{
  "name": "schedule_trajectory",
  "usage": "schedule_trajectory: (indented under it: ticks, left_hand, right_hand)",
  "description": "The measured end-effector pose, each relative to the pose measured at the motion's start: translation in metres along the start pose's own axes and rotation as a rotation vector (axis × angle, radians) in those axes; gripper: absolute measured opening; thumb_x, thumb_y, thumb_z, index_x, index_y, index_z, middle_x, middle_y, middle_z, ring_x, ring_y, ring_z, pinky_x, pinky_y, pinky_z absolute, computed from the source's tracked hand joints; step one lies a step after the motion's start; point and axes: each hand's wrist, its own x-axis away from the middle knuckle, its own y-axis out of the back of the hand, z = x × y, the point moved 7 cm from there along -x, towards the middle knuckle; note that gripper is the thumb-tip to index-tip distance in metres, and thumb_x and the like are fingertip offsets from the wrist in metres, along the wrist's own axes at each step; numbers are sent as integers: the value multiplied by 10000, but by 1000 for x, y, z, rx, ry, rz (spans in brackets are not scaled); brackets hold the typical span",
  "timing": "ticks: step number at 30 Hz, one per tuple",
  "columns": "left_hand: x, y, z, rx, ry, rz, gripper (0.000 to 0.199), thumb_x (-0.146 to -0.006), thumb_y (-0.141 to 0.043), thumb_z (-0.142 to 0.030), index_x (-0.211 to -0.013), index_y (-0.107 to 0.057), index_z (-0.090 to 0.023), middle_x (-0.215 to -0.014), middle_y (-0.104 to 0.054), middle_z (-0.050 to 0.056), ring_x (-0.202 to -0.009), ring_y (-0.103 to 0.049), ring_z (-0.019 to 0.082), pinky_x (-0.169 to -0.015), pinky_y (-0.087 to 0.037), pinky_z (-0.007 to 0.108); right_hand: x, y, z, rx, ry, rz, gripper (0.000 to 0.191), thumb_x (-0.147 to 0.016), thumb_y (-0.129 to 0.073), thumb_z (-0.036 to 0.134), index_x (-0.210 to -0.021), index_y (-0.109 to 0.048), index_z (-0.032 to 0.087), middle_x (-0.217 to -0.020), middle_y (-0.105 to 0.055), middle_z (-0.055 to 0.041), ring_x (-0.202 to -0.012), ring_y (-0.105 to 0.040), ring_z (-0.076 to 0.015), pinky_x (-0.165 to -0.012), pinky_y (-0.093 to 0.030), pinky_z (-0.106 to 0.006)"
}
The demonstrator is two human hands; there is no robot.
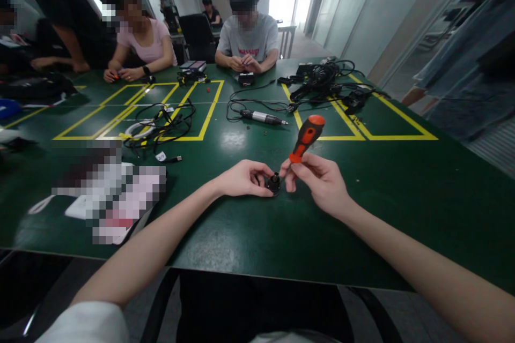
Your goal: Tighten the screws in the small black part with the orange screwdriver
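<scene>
On the green table, my left hand grips a small black round part between thumb and fingers; a short stub stands up from its top. My right hand is closed on a screwdriver with an orange and black handle. The handle leans up and to the right, and the shaft points down toward the right side of the black part. Whether the tip touches the part cannot be made out. The fingertips of both hands are close together around the part.
A black and silver pen-like tool with a cable lies beyond my hands. Coiled cables lie left, and a cable heap lies back right. Phone-like items lie front left. A person in grey sits opposite, another in pink further left.
</scene>
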Motion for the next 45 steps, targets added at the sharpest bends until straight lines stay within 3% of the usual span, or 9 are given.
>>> schedule_trajectory:
  ticks: [3,7,14,20,24,30,35,41,45]
  left_hand:
    - [0,-1,0,7,2,3,397,-670,-884,-273,-995,-725,-111,-724,-675,-29,-659,-617,85,-667,-488,221]
    - [0,-2,0,14,-4,9,390,-682,-882,-256,-1009,-731,-105,-722,-675,-29,-664,-612,83,-677,-486,222]
    - [-1,-2,-2,35,-50,14,362,-674,-883,-245,-976,-732,-113,-742,-685,-27,-667,-610,82,-672,-488,227]
    - [0,-1,0,14,-15,3,387,-677,-892,-262,-990,-729,-105,-719,-673,-33,-651,-610,80,-663,-483,224]
    - [0,-1,-1,18,-18,5,387,-675,-884,-250,-994,-721,-104,-699,-666,-42,-650,-608,78,-661,-486,219]
    - [0,-1,-1,31,-35,9,372,-662,-879,-241,-975,-724,-114,-758,-691,-22,-673,-614,79,-660,-489,216]
    - [0,0,1,19,-23,3,378,-662,-880,-257,-981,-737,-112,-761,-690,-17,-668,-612,82,-669,-494,221]
    - [0,0,4,-1,-4,0,382,-678,-884,-280,-993,-745,-115,-739,-692,-16,-658,-623,89,-665,-486,220]
    - [1,0,2,-7,-15,-7,392,-671,-884,-282,-997,-743,-115,-746,-690,-18,-666,-623,88,-669,-490,221]
  right_hand:
    - [1,0,-1,-15,14,8,344,-931,-742,547,-957,-694,208,-746,-733,-21,-532,-664,-144,-514,-563,-286]
    - [2,1,-1,-20,29,-19,317,-917,-782,493,-865,-635,217,-709,-738,-8,-510,-641,-125,-502,-548,-255]
    - [0,2,1,7,28,-33,334,-894,-800,519,-845,-734,195,-720,-724,-17,-495,-630,-111,-483,-533,-243]
    - [1,1,0,-41,33,-2,345,-921,-755,550,-941,-697,211,-748,-747,-24,-533,-668,-141,-518,-573,-275]
    - [1,1,0,-7,34,-27,370,-897,-781,550,-840,-631,217,-694,-729,-7,-503,-641,-132,-497,-554,-268]
    - [-1,4,3,57,40,-69,362,-828,-854,523,-760,-708,199,-641,-692,-10,-491,-627,-129,-481,-540,-262]
    - [-2,6,4,38,26,-80,341,-802,-881,502,-847,-732,199,-656,-740,-17,-483,-647,-131,-481,-563,-258]
    - [-1,-1,1,-24,5,-11,366,-907,-765,551,-875,-697,193,-744,-780,-48,-510,-673,-136,-504,-587,-273]
    - [1,-1,-1,-46,10,-26,360,-842,-841,526,-900,-682,209,-736,-778,-26,-527,-683,-138,-529,-598,-272]
